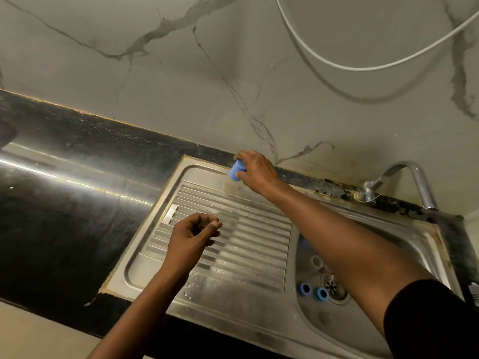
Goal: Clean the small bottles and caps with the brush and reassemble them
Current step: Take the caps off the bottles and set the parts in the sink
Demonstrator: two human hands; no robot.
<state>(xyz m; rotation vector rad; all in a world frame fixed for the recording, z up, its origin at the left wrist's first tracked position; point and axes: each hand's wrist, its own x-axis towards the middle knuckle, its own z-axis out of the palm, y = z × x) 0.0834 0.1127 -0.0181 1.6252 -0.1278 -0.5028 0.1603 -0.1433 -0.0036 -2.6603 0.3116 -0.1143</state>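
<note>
Where the steel drainboard point(234, 257) meets its far edge, item one: small blue bottle point(236, 172), held just above the metal by the right grip point(256, 172), fingers and thumb curled round it from above.

Item two: left grip point(193, 238), hovering over the ribbed middle of the drainboard, fingers loosely curled, thumb tip near the forefinger. Whether anything slender is pinched there cannot be told.

Item three: sink basin point(420, 257), right of the drainboard, crossed by the right forearm. Contents, near side: two blue ring-shaped pieces point(305, 288) and point(321, 294), side by side, just left of the drain point(332, 286). Further back, one pale ring-shaped piece point(316, 260); beyond it a blurred blue piece point(305, 243), partly hidden by the arm.

Item four: chrome tap point(412, 174), at the far right rim, spout arched over the basin.

Item five: black glossy surface point(77, 203), left of the sink unit, streaked with reflected light.

Item six: grey veined wall point(220, 73), with a white cable point(363, 67) looping across it at upper right.

Item seven: black sleeve point(435, 320), on the right upper arm, near right corner.
</note>
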